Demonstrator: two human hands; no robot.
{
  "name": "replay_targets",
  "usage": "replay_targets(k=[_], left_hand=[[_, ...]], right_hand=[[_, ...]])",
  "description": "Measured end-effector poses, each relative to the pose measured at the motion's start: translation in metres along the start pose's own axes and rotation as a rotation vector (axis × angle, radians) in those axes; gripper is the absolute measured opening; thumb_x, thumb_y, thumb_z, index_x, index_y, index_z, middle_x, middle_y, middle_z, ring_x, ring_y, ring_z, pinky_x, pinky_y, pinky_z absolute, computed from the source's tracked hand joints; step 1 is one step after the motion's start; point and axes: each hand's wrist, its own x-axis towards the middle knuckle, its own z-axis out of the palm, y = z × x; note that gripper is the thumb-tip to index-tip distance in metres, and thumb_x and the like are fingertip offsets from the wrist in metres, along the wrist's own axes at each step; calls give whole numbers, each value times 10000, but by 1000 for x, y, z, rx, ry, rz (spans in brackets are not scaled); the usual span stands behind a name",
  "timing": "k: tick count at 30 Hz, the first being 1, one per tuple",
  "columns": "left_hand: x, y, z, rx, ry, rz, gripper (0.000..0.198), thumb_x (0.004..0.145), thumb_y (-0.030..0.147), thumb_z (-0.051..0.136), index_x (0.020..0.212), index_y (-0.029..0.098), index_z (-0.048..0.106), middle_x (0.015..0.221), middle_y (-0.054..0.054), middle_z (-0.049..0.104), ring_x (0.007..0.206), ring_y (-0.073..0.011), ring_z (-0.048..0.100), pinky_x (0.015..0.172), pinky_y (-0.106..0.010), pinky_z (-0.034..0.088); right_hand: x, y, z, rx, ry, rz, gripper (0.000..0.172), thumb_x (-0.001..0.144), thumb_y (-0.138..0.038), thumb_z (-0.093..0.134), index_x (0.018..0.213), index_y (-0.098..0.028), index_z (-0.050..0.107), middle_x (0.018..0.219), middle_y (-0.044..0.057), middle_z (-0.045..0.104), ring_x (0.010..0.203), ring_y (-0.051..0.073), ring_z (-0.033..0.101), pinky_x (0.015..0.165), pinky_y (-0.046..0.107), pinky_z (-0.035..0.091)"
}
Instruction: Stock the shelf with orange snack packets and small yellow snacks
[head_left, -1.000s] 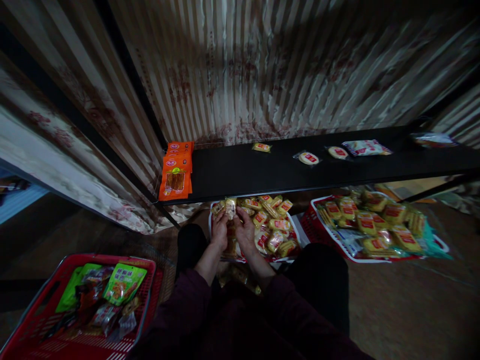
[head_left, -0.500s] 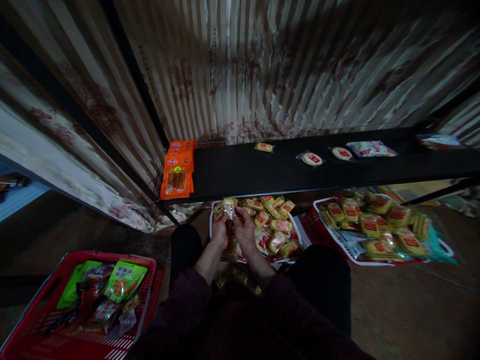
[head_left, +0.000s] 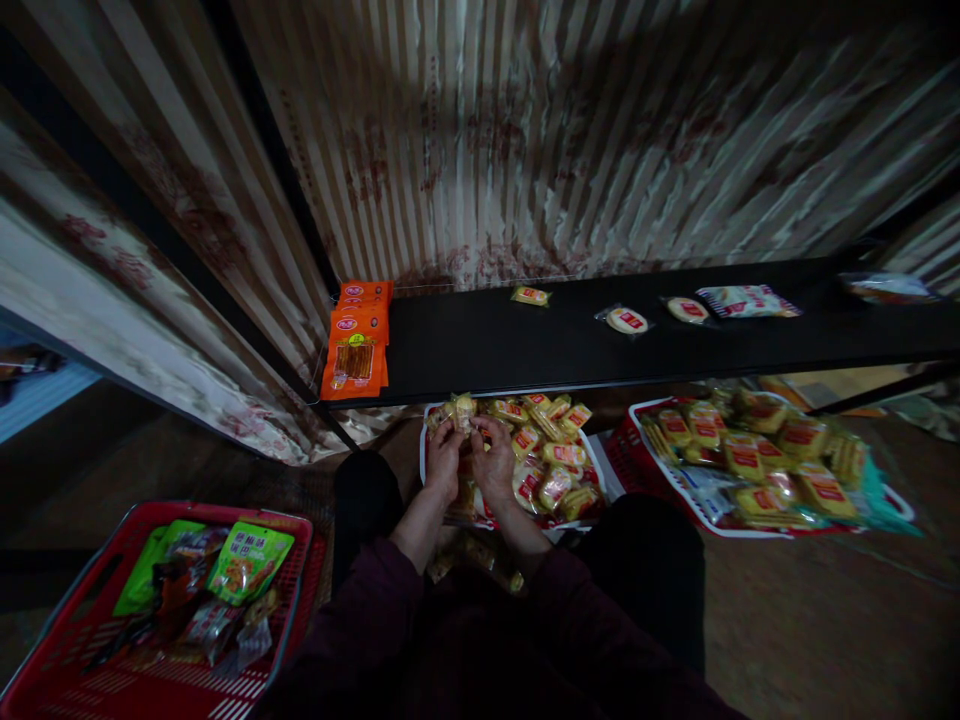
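Both hands meet over the left part of a white-rimmed basket [head_left: 604,478] heaped with wrapped snacks [head_left: 564,455]. Between the fingertips is a small clear-wrapped snack [head_left: 465,408], pale yellow, its exact kind too dim to make out. My left hand [head_left: 444,460] has its fingers closed on the snack's left side. My right hand [head_left: 493,460] pinches it from the right. Just above, the front edge of a black shelf [head_left: 450,350] runs across.
Orange snack packets [head_left: 356,345] lie stacked at the shelf's left end; a few single wrapped snacks [head_left: 627,320] lie farther right. Another basket [head_left: 697,510] of packaged snacks stands to the right. A red basket [head_left: 67,640] with green pouches [head_left: 251,562] sits at lower left. A striped curtain [head_left: 480,140] hangs behind.
The wrapped snack has turned a little between my fingers, and my hands have shifted slightly. The shelf and baskets stay as they were.
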Motion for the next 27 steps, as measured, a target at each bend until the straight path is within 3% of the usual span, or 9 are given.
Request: replay_targets(k=[8,16,20,27], left_hand=[[-3,0,4,171,82,48,309,736,230,608,1045,207,620,1170,-65,623,1098,-196,566,971,-319,407],[-14,6,9,268,41,161,279,824,254,503,1063,212,641,1219,-68,617,1168,-194,532,1039,-333,352],[-24,11,17,237,11,179,283,833,216,466,1051,204,647,1185,-74,638,1126,-188,563,1030,-341,367],[-29,10,23,258,28,267,236,758,204,599,985,198,664,1082,-89,672,1074,-217,590,991,-373,411]], right_hand=[[-1,3,-1,-12,-33,16,291,819,-284,432,969,-170,654,988,112,658,958,230,569,912,425,438],[-1,4,-7,74,-31,69,329,820,-339,444,1016,-172,649,1051,114,672,963,229,600,912,422,455],[-2,6,-14,102,-44,101,374,821,-380,448,1064,-178,648,1075,114,681,968,230,616,904,414,466],[-1,-2,-25,134,-60,205,435,832,-489,433,1028,-191,682,1009,100,710,917,240,640,856,396,486]])
